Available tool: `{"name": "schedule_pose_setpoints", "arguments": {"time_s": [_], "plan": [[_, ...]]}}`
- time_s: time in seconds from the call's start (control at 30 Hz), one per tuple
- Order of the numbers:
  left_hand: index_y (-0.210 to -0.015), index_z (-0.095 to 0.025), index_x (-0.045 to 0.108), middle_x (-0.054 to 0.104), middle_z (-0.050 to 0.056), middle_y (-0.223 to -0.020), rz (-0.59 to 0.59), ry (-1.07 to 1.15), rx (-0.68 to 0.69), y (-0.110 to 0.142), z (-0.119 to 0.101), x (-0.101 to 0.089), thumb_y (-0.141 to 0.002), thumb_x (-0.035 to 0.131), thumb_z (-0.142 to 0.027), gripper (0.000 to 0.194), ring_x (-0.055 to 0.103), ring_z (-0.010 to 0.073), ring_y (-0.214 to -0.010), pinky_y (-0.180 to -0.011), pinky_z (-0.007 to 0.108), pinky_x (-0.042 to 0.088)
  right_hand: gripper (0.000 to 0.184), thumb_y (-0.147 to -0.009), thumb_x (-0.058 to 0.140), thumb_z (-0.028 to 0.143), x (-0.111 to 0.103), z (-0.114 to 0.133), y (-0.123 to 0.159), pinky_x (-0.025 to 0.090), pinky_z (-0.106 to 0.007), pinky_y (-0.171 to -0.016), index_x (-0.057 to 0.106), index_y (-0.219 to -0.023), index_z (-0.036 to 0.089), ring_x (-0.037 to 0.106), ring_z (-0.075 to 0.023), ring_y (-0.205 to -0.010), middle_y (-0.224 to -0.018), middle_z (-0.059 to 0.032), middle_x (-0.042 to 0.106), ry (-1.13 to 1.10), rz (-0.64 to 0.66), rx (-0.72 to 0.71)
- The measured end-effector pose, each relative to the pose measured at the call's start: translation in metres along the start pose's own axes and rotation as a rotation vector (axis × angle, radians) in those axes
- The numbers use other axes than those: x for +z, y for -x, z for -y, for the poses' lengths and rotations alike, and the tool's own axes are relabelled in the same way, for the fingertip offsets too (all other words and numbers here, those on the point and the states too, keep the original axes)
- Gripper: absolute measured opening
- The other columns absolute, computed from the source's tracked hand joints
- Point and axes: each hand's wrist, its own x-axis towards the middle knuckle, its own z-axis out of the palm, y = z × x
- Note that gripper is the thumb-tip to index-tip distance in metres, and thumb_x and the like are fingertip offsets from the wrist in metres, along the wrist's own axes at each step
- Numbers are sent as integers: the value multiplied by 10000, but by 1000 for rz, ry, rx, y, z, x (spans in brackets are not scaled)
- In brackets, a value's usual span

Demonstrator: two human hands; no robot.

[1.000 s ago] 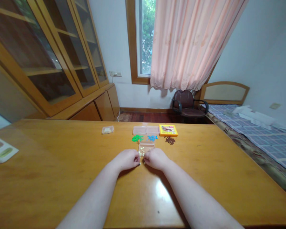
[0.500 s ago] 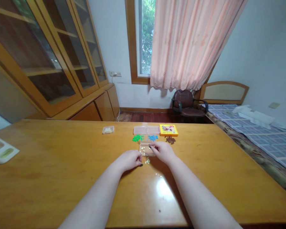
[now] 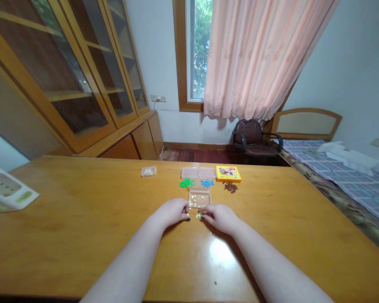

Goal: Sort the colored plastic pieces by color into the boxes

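Observation:
A small heap of pale yellow pieces (image 3: 198, 215) lies on the table just in front of an open clear plastic box (image 3: 209, 201). More pale pieces are scattered inside that box. To the left of the heap, my left hand (image 3: 174, 210) rests with its fingers curled into a pinch by the box's near left corner. A pale bit shows at its fingertips, too small to make out well. My right hand (image 3: 222, 217) reaches in from the right, thumb and index finger apart at the heap's edge.
Behind the box lie piles of green pieces (image 3: 186, 183), blue pieces (image 3: 206, 184) and brown pieces (image 3: 230, 187). Further back are a clear empty tray (image 3: 189, 173) and a yellow printed box (image 3: 228, 173). A small clear container (image 3: 148, 171) sits farther left.
My right hand has come down from over the clear box to the pale heap in front of it. My left hand stays about where it was. The view has turned slightly left.

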Motion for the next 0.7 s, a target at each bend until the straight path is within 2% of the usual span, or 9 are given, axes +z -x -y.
{"name": "schedule_pose_setpoints", "arguments": {"time_s": [0.23,0.47,0.7], "plan": [[-770,-216,625,675,16,-752,-9,-52,-5,1,-3,5,-717,593,-246,68,611,183,-688,-546,239,349,274,-857,506,370,5,-7,-3,439,-233,-730,659,-1074,304,652,-175,-881,-999,-10,709,-53,-6,-28],[-785,-210,632,672,21,-768,39,-31,-3,3,-9,5,-678,646,-298,139,602,180,-680,-532,234,346,201,-841,526,310,9,-8,-7,423,-225,-692,702,-929,266,651,-164,-818,-901,-15,721,-20,-25,-17],[-795,-215,630,666,22,-770,38,-32,41,4,-8,4,-700,603,-287,123,584,174,-666,-544,239,353,225,-856,509,328,1,-8,-4,419,-223,-711,697,-958,255,642,-156,-837,-929,-26,715,-11,-19,-23]]}}
